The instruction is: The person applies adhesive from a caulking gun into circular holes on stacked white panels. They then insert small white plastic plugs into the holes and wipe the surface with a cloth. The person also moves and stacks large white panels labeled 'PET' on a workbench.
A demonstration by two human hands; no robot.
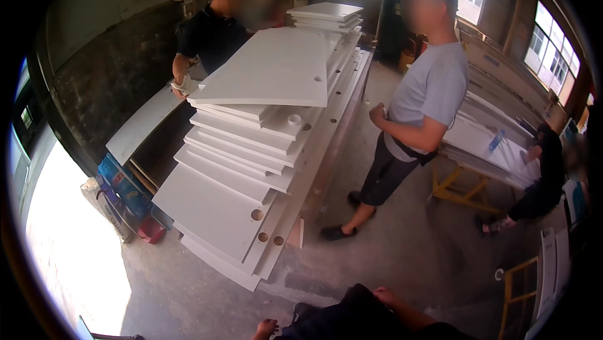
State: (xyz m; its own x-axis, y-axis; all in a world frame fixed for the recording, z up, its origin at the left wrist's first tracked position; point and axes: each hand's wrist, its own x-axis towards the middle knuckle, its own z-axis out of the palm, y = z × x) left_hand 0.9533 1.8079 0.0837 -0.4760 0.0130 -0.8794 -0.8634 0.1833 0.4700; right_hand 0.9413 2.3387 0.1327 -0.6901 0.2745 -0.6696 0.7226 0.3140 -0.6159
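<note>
My left hand (pixel 268 325) hangs low at the bottom edge with its fingers curled in and nothing visible in it. Beside my dark clothing, my right hand (pixel 383 292) shows only in part, its fingers too small and blurred to read. Both hands are apart from the tall stack of white panels (pixel 220 187) in front of me. Several panels have round holes near their edges. The top panel (pixel 270 67) lies askew over those below. A small white ring-shaped piece (pixel 294 119) sits on a lower step of the stack.
A person in dark clothes (pixel 210 42) stands behind the stack, a gloved hand by the panels. Another in a grey shirt (pixel 430 82) stands right of it. Bags (pixel 116 199) and a red dustpan (pixel 151 230) lie left. Yellow trestles (pixel 461 186) support panels at right.
</note>
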